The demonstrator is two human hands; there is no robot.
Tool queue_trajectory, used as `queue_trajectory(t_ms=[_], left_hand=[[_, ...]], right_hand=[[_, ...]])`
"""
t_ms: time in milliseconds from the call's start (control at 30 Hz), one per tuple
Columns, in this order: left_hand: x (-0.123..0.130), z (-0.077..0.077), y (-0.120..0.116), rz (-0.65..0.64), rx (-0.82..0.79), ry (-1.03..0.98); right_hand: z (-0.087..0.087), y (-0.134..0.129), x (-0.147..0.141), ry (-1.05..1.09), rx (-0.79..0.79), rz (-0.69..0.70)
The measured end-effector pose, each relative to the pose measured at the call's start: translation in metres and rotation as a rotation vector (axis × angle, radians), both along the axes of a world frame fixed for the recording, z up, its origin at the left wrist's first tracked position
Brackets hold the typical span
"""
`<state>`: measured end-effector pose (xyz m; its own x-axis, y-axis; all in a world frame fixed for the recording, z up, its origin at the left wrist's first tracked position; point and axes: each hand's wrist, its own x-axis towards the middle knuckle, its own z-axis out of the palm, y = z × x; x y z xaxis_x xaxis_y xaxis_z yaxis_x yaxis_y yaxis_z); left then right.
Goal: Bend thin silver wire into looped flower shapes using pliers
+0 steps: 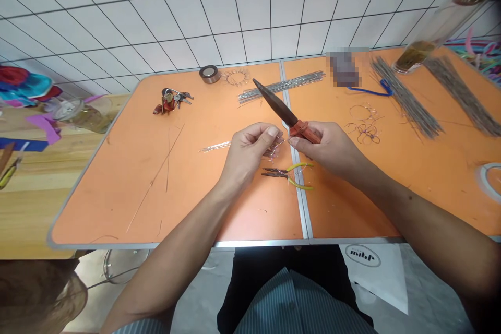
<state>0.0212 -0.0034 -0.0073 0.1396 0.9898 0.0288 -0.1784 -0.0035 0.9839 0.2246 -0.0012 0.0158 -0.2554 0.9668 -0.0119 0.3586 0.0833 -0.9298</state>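
Note:
My left hand (250, 154) is closed on a small bundle of thin silvery wires (216, 146), whose straight ends stick out to the left. On the right of its fingers, fine curled wire ends (277, 147) show. In my right hand (329, 147) is a tool with a long dark pointed blade and a red handle (276, 103); its tip points up and left. Whether it is a knife or closed scissors I cannot tell. Both hands are close together above the table's middle seam. Just below them lie pliers (299, 187) with yellow handles, jaws to the left.
Bundles of straight wire (284, 87) lie at the back and right (407, 96). Behind are keys (168, 100), a tape roll (210, 74) and a tall glass jar (415, 56). Loose wires (167, 159) lie left, wire coils (364, 128) right. A white ring (485, 180) sits at the right edge.

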Motion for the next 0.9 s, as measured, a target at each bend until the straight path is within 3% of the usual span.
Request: queue_trajectory(t_ms=[233,500,900], left_hand=[[0.001,-0.003,0.001,-0.057,-0.055,-0.073],[0.003,0.000,0.002,-0.053,-0.238,-0.169],[0.006,-0.006,0.000,0.032,-0.246,-0.159]], right_hand=[[0.002,0.000,0.002,0.050,0.013,-0.011],[0.006,0.000,0.001,0.088,0.026,-0.022],[-0.005,0.000,-0.001,0.074,0.034,-0.050]])
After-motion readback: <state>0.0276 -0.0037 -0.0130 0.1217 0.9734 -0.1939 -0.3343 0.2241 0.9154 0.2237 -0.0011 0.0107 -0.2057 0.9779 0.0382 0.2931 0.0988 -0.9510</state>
